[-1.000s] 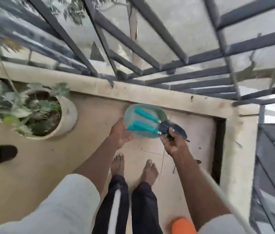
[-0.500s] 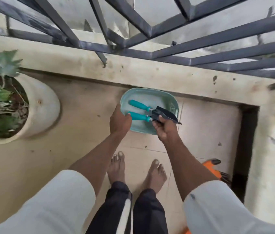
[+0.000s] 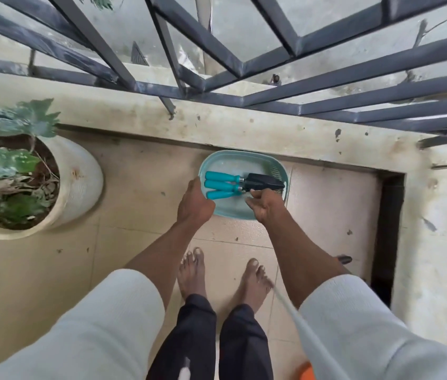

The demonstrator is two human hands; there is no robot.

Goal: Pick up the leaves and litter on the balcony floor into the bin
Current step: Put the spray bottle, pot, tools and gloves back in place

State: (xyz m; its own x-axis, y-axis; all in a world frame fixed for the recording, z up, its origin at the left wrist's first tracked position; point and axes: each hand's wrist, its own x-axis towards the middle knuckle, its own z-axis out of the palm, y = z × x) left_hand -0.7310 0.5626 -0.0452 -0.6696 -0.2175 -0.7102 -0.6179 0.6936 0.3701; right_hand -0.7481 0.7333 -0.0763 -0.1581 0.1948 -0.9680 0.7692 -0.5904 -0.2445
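A pale teal oval basket (image 3: pixel 228 161) sits low over the tiled balcony floor (image 3: pixel 145 171), against the foot of the parapet wall. Three teal-handled garden tools with black heads (image 3: pixel 233 185) lie across it. My left hand (image 3: pixel 193 202) grips the basket's left rim. My right hand (image 3: pixel 265 205) holds the basket's near right edge, its fingers curled by the black tool heads. A few small dark specks of litter (image 3: pixel 349 232) dot the tiles to the right.
A large cream pot (image 3: pixel 79 185) with a leafy plant stands at the left. Grey metal railing (image 3: pixel 244 64) tops the stained parapet (image 3: pixel 244 130). A dark gap (image 3: pixel 388 229) runs along the right wall. My bare feet (image 3: pixel 192 272) stand behind the basket; something orange (image 3: pixel 306 373) lies at the bottom edge.
The basket with the tools has come down towards the floor by the parapet, both hands still on it. My view has tilted further down and the pot now shows more fully.
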